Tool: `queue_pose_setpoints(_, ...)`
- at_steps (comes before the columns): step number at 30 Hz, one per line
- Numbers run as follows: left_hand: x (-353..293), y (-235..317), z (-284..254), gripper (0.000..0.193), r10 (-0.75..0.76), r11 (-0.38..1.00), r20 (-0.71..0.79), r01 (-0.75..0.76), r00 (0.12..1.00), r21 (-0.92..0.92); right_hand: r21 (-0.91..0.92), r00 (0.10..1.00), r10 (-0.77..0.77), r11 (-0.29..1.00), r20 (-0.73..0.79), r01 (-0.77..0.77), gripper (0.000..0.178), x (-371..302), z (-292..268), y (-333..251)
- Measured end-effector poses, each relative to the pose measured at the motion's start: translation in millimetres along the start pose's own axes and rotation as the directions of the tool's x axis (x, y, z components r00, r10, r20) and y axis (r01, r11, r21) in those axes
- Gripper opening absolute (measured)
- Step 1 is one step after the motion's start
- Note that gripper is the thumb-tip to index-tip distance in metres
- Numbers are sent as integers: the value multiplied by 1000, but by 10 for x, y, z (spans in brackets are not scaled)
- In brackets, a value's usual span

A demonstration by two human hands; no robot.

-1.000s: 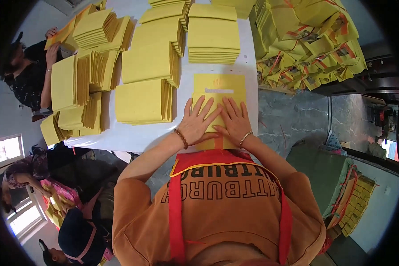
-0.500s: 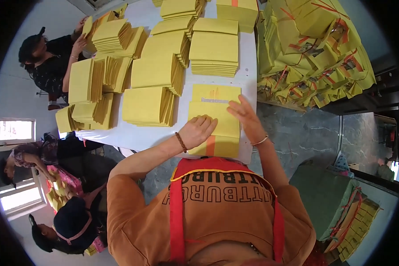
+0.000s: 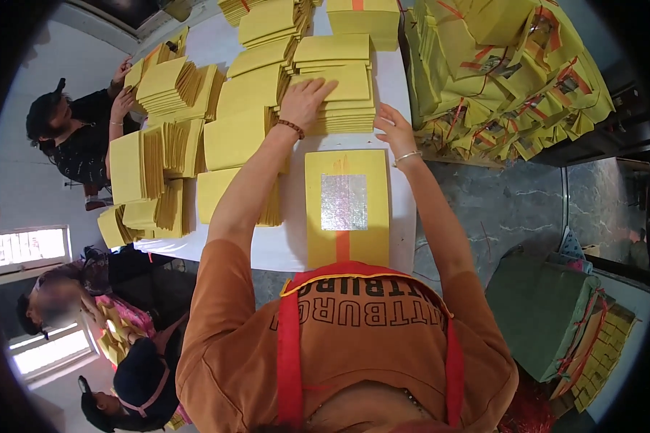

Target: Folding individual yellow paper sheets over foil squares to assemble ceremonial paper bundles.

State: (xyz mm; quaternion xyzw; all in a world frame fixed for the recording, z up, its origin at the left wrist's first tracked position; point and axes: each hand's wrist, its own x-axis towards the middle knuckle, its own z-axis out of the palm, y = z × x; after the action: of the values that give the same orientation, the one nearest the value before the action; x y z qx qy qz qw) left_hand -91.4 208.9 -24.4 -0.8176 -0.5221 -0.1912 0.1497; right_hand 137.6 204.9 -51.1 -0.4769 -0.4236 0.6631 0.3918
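My left hand point(image 3: 307, 103) lies on top of a folded yellow paper sheet point(image 3: 350, 81), its fingers stretched flat over it. That sheet rests slightly askew on a stack of folded yellow paper point(image 3: 343, 123). Beside the stack's right edge, my right hand point(image 3: 396, 131) is open with fingers apart and nothing visible in it. Nearer to me, at the table's front edge, lies a flat yellow sheet point(image 3: 373, 216) with a shiny silver square point(image 3: 344, 202) and an orange strip below the square.
More folded yellow stacks point(image 3: 235, 137) cover the white table point(image 3: 290, 245) to the left. A large heap of yellow bundles with red ties point(image 3: 498, 79) stands on the right. A person in black point(image 3: 83, 130) works across the left side. A green bundle point(image 3: 538, 321) sits at lower right.
Both hands have moved away from me to the far stack. The folded sheet they pressed has left the near pile, exposing the silver square; a folded sheet now lies askew on the stack.
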Motion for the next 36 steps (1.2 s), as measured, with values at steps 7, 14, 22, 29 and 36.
queue_pose_setpoints(7,18,19,52,49,1,999,232,7,973,-36,-47,988,-157,987,4,157,45,308,0,257)
queue_pose_setpoints(14,-59,-12,181,63,-16,997,362,-13,932,76,-70,988,-148,987,-35,145,44,330,76,259)
queue_pose_setpoints(22,-175,206,218,82,-171,981,519,196,837,6,-199,970,-244,951,-17,236,41,354,10,317)
queue_pose_setpoints(29,-214,189,237,80,-190,971,485,238,854,-39,-475,922,-379,799,80,370,34,341,-2,233)
queue_pose_setpoints(36,-171,196,219,80,-219,958,515,282,829,-46,-238,933,-260,917,248,319,25,573,-243,442)
